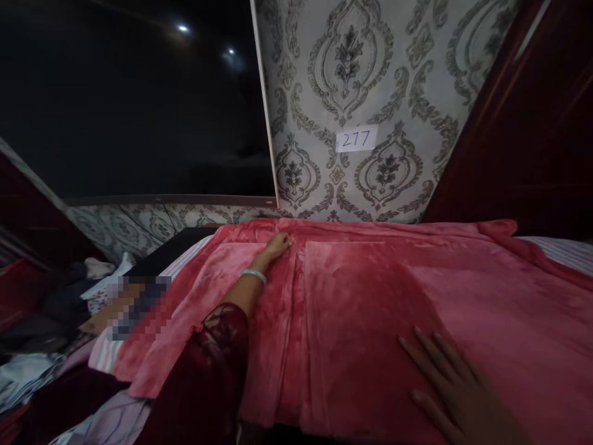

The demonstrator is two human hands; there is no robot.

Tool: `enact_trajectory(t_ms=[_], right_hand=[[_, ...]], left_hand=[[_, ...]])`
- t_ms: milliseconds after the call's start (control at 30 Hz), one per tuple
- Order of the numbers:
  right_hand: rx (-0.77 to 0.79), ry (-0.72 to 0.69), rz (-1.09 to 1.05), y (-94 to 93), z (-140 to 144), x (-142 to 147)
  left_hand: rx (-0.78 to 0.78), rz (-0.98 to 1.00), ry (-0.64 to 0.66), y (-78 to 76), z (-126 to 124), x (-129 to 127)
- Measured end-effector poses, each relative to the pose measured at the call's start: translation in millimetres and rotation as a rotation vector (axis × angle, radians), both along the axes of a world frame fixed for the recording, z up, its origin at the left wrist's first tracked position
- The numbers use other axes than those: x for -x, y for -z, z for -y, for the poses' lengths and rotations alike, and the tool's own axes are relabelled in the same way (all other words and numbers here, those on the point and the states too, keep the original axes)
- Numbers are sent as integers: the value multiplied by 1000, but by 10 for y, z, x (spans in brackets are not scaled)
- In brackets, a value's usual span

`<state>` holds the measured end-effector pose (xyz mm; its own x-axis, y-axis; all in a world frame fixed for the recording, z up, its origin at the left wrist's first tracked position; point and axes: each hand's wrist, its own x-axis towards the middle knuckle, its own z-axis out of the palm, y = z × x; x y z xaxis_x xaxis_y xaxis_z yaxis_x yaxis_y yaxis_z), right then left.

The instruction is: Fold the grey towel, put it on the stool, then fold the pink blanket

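— Where's the blanket from where you sit?

— I see the pink blanket (370, 296) spread over the bed (569, 252), filling the frame from about 9 o'clock round to 3. Its long axis runs left to right, and a fold seam runs from near me up toward 12 o'clock.

— And the hands?

— My left hand (278, 245) is stretched out to the far edge at 12 o'clock, fingers drawn together on the fabric by the top of that seam; whether it pinches the cloth or only presses it I cannot tell. A bracelet (254, 275) sits on that wrist. My right hand (456, 389) lies flat at 5 o'clock, fingers spread apart, palm on the plush, gripping nothing.

— Which one is nearer the seam?

— The left, touching it at the far end; the right is well apart from it, over on the near panel.

— The room?

— Patterned wallpaper (370, 80) behind the bed with a paper label (356, 138) reading 277, a dark screen (130, 99) at 10 o'clock, dark red wood (532, 123) at 2, and a heap of clothes (55, 309) at 8
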<state>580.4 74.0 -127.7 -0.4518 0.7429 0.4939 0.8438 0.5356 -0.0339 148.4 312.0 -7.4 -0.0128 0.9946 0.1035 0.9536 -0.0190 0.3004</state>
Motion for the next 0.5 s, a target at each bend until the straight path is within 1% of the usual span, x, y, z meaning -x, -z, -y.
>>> enact_trajectory(t_ms=[133, 233, 367, 433, 500], right_hand=[[16, 17, 25, -57, 21, 5], [74, 32, 44, -134, 50, 26], [137, 71, 53, -203, 90, 52], [156, 74, 52, -223, 95, 32], [190, 81, 60, -286, 82, 2]], left_hand=[[-13, 5, 23, 129, -1, -73], [1, 8, 34, 154, 18, -102], [-3, 15, 73, 41, 83, -74], [-17, 11, 92, -35, 166, -28], [-13, 2, 114, -92, 293, 40]])
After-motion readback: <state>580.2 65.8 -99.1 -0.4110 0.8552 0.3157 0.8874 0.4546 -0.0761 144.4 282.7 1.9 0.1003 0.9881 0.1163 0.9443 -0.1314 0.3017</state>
